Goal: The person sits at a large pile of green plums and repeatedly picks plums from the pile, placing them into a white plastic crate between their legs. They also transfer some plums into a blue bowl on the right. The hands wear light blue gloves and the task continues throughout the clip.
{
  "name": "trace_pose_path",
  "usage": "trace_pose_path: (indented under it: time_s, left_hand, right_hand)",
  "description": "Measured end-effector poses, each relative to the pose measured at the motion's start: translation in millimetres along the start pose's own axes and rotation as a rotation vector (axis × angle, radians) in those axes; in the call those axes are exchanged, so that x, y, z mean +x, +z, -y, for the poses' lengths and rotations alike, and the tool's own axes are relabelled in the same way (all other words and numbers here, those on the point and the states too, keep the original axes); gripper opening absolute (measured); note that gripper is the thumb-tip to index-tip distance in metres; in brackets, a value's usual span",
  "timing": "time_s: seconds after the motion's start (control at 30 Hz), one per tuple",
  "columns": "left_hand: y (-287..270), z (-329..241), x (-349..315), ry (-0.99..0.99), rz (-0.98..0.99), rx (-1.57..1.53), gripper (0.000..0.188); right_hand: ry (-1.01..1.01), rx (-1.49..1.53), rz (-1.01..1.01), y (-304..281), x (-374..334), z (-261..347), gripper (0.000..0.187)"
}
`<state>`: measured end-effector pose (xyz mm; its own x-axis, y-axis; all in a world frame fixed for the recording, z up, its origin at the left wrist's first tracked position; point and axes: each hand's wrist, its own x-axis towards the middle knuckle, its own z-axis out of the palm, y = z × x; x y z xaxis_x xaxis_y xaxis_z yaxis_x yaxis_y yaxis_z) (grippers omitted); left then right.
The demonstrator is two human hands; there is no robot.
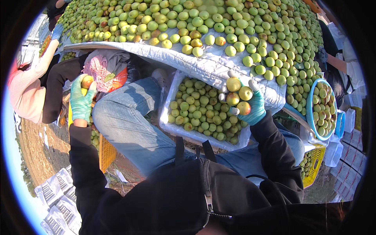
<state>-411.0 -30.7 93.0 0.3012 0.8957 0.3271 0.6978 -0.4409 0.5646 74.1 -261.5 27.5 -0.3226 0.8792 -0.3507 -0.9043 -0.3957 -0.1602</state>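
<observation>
My left hand (81, 102), in a teal knit glove, is raised at the left beside my knee. Its fingers close round a reddish-green jujube (87, 82), with a greener one partly hidden below. My right hand (255, 102), gloved in teal with grey fingertips, cups several jujubes (245, 93), some green and some blushed red. It is above the right part of a white-lined crate (166, 113) filled with green jujubes (199, 105), between my legs. Beyond my hands, a large heap of jujubes (180, 23) covers a table draped with a pale quilted cloth (219, 64).
At the right, a light blue basin (309, 111) holds browner jujubes, above a yellow crate (318, 166). An orange-yellow crate (107, 154) stands by my left leg. Other people (35, 90) sit at both sides. Stacked cartons (58, 192) lie lower left.
</observation>
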Motion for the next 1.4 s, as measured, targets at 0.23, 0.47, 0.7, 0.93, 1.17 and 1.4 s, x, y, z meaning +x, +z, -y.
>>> trace_pose_path:
  time_s: [0.23,0.47,0.7,0.93,1.17,1.4]
  left_hand:
    - [257,-102,-47,0.095,1.008,0.127,0.047]
    - [274,-83,-65,0.005,0.762,0.133,0.051]
    - [241,-112,-140,0.392,1.216,-0.053,0.048]
    - [296,-144,-196,0.647,1.222,0.016,0.032]
    - [298,-157,-197,0.963,1.248,0.130,0.027]
    - [223,-159,-111,0.290,0.774,-0.103,0.028]
  right_hand:
    - [0.183,-0.208,-0.513,-53,-20,-38,0.050]
    - [0.098,-0.557,-0.700,-96,-33,-37,0.050]
    - [0.400,-1.636,-0.767,-94,-60,-40,0.045]
    - [0.308,-2.116,-0.587,-98,-54,-53,0.035]
    - [0.026,-2.823,-0.210,-120,45,-89,0.032]
    - [0.119,-2.037,-0.520,-69,62,-71,0.058]
